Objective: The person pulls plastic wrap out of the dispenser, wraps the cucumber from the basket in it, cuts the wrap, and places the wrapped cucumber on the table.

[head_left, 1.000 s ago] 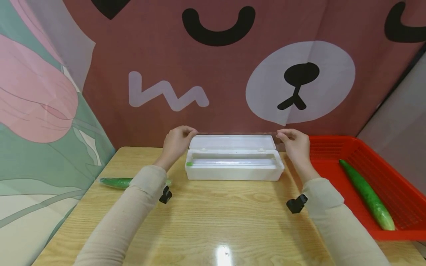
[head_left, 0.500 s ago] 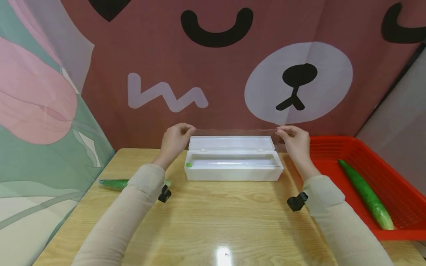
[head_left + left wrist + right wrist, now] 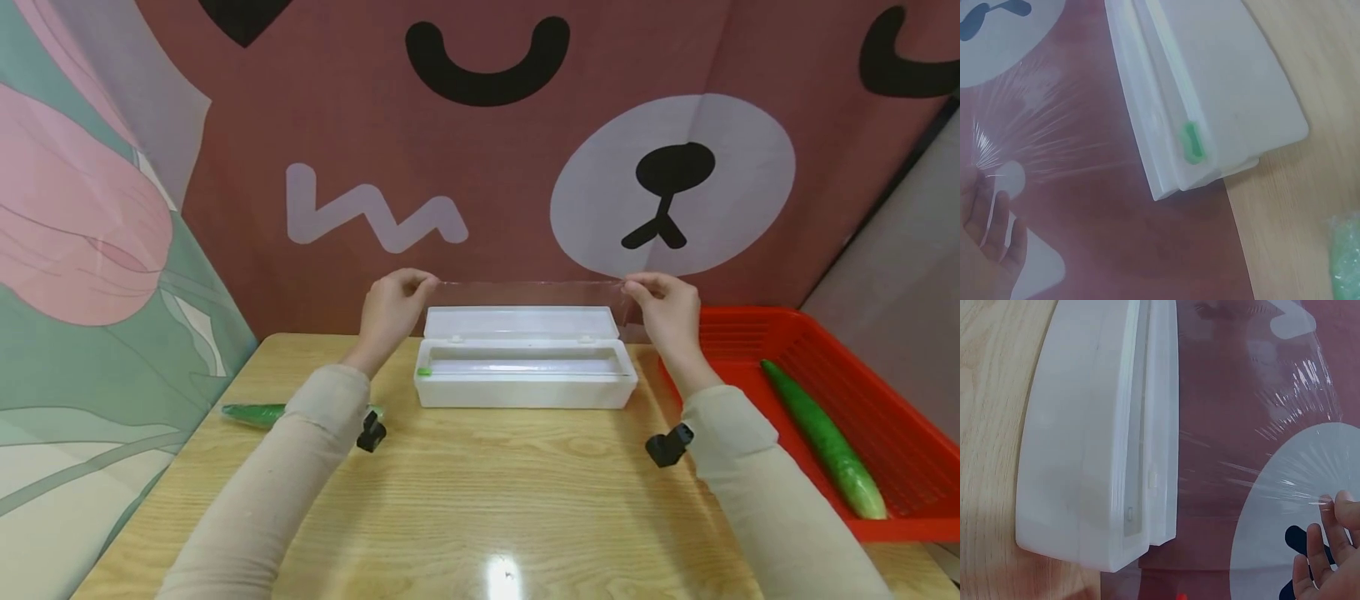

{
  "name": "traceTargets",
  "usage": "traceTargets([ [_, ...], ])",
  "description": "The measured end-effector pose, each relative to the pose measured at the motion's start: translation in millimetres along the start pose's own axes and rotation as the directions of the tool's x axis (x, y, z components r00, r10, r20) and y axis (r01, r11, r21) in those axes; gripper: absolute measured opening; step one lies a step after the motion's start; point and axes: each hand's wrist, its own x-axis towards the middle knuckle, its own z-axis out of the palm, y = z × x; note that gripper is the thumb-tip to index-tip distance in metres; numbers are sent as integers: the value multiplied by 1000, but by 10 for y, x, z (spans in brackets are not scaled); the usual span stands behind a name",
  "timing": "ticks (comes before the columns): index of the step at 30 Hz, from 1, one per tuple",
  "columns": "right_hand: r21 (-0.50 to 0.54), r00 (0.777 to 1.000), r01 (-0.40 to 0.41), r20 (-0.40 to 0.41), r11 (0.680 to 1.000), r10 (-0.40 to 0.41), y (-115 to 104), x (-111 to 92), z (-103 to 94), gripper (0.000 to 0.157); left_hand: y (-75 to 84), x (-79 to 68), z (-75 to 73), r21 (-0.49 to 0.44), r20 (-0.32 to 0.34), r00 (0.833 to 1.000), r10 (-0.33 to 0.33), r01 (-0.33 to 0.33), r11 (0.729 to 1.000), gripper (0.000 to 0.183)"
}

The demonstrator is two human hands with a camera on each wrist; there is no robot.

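A clear sheet of plastic wrap [image 3: 532, 284] stretches between my two hands, above and behind a white wrap dispenser box [image 3: 525, 394]. Its left corner is pinched by thumb and fingers of my left hand [image 3: 392, 310]; my right hand [image 3: 669, 315] pinches the right corner. Fine creases fan out through the plastic wrap [image 3: 1029, 125] from the left fingertips in the left wrist view. The box's lid [image 3: 522, 322] stands open, showing a roll inside. A green slide cutter [image 3: 1193, 142] sits at the slot's left end.
A film-wrapped cucumber [image 3: 253, 415] lies at the table's left, partly hidden by my left forearm. At the right, a red plastic basket [image 3: 892, 400] holds another cucumber [image 3: 825, 442]. A printed cloth [image 3: 510, 183] hangs right behind the table [image 3: 480, 492].
Both hands have risen slightly, lifting the edge of the plastic wrap from lid height to above the lid. Box, cucumbers and basket have stayed put.
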Motion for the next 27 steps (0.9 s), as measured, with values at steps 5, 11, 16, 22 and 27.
traceTargets([
  [5,6,1000,-15,-18,1000,15,-11,26,-19,27,32,28,9,-4,-19,1000,7,-7,1000,26],
  [11,12,999,-9,-34,1000,9,-55,57,-48,26,78,53,-21,3,-23,1000,10,-10,1000,27],
  [16,20,999,3,-40,1000,-3,-89,79,-56,26,103,76,-48,5,-25,1000,11,-11,1000,28],
  [22,36,997,30,-66,999,-27,-129,98,-62,23,141,105,-76,2,-41,999,10,-10,1000,27],
  [27,54,996,41,-77,998,-37,-168,105,-77,24,177,126,-98,12,-60,998,24,-24,1000,26],
])
